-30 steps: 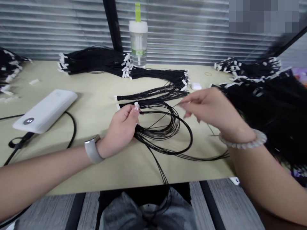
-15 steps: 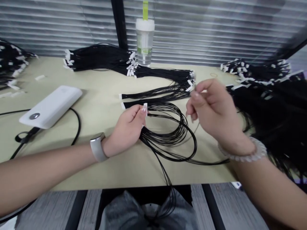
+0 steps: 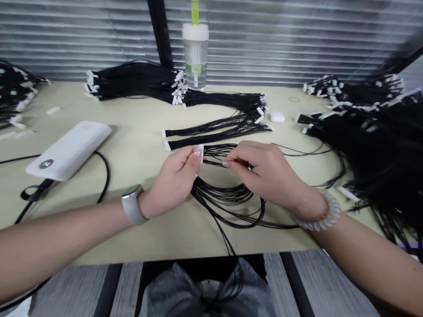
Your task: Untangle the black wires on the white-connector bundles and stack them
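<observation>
My left hand (image 3: 180, 176) is closed, thumb and fingers pinching a white plastic connector (image 3: 202, 154) upright above the table. Thin black wires (image 3: 220, 149) run out of the connector's right side and loop round below into a coil (image 3: 228, 193). My right hand (image 3: 264, 171) is just right of the connector, its thumb and forefinger pinched on a thin black wire (image 3: 213, 163). The fingertips hide the wire's exact hold point. Several wires from the coil hang over the table's front edge onto the lap.
Black wire bundles with white connectors lie behind (image 3: 132, 81), at mid-table (image 3: 211, 136) and in a heap at right (image 3: 373, 141). A white power bank (image 3: 71, 149) with a cable lies at left. A clear cup (image 3: 195, 57) stands at the back; a small white case (image 3: 277, 116) lies right of centre.
My right hand has come down and left, from above the right of the coil to close beside the connector. The small white case has come into view. My left hand still pinches the connector.
</observation>
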The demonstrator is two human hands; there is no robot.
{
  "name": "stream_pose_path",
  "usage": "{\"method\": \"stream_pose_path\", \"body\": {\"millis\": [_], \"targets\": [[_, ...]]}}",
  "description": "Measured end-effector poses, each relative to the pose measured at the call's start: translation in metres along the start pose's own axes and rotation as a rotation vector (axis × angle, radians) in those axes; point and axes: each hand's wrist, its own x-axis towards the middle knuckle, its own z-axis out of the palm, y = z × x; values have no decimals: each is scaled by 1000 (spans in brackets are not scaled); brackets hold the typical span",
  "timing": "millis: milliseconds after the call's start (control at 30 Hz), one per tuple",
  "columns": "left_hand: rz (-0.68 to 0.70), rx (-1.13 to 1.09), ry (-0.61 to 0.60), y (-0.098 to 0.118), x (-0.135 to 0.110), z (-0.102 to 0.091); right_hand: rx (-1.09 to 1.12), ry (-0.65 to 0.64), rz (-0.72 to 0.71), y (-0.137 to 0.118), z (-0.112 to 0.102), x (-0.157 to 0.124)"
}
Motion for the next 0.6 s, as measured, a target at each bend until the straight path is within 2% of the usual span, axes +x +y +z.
{"method": "stream_pose_path", "body": {"millis": [367, 600], "targets": [[-19, -13, -38, -1, 0, 1, -6, -32, -25, -1, -3, 1], [-23, -2, -62, 0, 0, 1, -50, 23, -39, 2, -2, 0]]}}
